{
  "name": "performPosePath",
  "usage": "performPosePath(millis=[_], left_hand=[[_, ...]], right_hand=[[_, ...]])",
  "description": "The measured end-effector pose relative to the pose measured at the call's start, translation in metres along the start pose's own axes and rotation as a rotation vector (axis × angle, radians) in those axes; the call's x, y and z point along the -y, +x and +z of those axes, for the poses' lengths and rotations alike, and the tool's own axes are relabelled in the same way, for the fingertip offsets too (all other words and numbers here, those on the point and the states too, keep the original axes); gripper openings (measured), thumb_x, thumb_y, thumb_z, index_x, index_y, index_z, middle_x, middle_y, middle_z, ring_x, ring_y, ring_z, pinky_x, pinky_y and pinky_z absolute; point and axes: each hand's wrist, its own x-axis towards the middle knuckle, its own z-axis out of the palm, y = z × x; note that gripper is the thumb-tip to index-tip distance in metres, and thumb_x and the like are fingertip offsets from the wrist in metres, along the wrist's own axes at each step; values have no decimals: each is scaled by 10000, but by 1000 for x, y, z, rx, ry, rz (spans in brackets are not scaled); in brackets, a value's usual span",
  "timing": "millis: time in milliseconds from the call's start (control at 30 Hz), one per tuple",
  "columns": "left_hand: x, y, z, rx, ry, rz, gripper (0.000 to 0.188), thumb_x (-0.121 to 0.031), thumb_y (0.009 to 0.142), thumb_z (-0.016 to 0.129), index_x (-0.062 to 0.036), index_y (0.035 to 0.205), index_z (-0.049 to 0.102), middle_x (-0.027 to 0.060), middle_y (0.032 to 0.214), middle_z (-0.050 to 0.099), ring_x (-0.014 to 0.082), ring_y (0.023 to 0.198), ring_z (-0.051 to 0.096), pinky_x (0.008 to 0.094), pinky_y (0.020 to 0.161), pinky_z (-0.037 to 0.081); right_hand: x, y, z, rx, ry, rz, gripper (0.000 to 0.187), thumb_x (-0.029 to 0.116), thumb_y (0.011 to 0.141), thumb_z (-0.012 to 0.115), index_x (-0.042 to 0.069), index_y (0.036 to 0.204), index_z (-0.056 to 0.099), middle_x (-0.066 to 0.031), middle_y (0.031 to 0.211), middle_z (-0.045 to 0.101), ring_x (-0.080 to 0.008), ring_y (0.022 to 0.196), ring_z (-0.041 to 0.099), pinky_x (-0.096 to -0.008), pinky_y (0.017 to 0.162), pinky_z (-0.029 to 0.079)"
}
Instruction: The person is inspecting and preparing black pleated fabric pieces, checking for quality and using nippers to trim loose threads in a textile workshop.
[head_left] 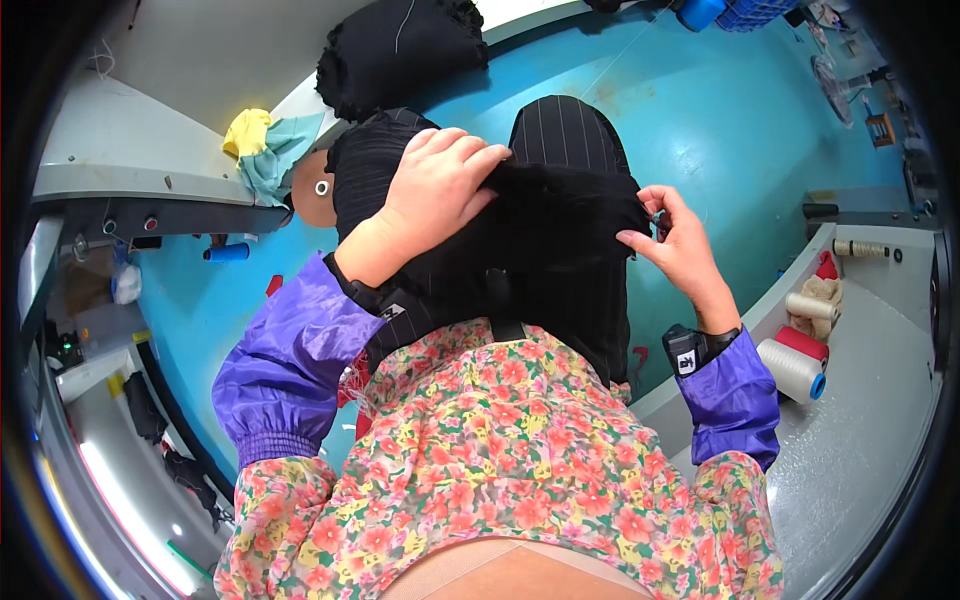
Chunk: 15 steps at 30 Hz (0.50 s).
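Note:
A piece of black cloth (570, 225) lies across my lap, over dark pinstriped fabric (568, 128) on my legs. On the cloth's left part rests my left hand (440, 190), its fingers bent together over the material and its thumb on the near side. My right hand (678, 240) is at the cloth's right end, finger and thumb curled in. Within its fingers shows a small dark tool (660, 225), perhaps thread snips, mostly hidden. Whether the right fingers also pinch the cloth's edge is unclear.
Beyond my left hand sits a bundle of black cloth (400, 55). A yellow and pale green cloth (268, 150) hangs at the left table's edge (150, 185). Thread cones (790, 370) lie in a grey tray (860, 430) on the right. A blue spool (227, 253) is lower left.

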Motion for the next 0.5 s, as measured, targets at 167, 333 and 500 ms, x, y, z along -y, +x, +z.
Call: performPosePath(millis=[167,333,500], left_hand=[[11,2,-4,114,-218,-184,220,-136,728,631,-33,915,579,119,802,588,294,820,568,357,764,429],[25,2,-19,252,-568,-424,236,-213,859,562,23,865,565,130,690,532,213,648,535,299,640,420],[28,-11,-23,313,-648,-556,275,-238,893,527,33,859,554,95,661,517,144,631,485,292,630,410]], right_hand=[[-4,17,2,-115,-122,-192,238,184,759,664,27,909,568,-68,815,529,-168,773,532,-286,679,434],[0,45,0,-53,52,-142,166,161,837,586,3,884,569,-64,709,549,-130,661,502,-273,614,417],[8,65,6,-54,99,-238,177,178,851,576,3,874,574,-67,680,558,-116,622,484,-268,586,407]])
